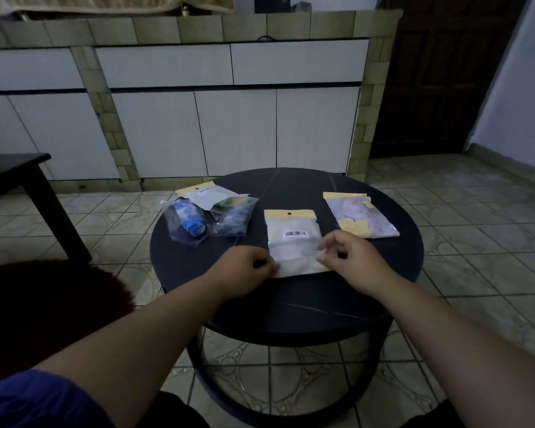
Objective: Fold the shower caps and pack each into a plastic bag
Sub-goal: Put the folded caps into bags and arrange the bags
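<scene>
bag point(294, 242) flat on table point(383, 273) | between both hands, edges pinched

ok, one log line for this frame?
step: packing | left hand: pinches barcode bag left edge | right hand: pinches right edge | bag: flat on table | other bags: three, untouched

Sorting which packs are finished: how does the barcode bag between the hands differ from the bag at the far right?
The barcode bag shows whitish contents; the far right bag shows pink and yellow. The left hand and right hand pinch the barcode bag's lower corners; the far right bag lies untouched. Both have yellow header strips and lie flat on the round table.
</scene>
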